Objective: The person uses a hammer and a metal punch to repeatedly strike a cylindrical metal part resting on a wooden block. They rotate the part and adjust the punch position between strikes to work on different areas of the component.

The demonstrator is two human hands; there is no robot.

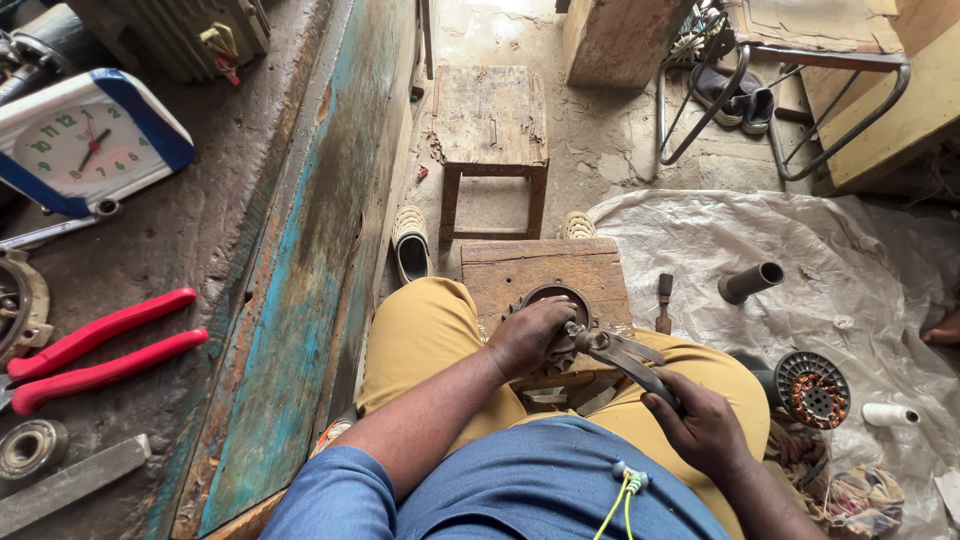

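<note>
Here I see my left hand (532,335) clamped over a round metal ring (556,297) on the wooden block (520,270) between my knees — pressing down, I judge, to keep it from turning. My right hand (700,425) grips the handles of pliers (620,355), whose nose reaches the ring's right edge just beside the left fingers. Near right lie a wound stator (812,388), a dark tube (750,283) and a chisel (663,302) on a sheet (800,240). Far ahead stands a stool (490,130). On the left surface (200,230): red cutters (100,350) and a clock (85,140) — nothing blocks the work.
</note>
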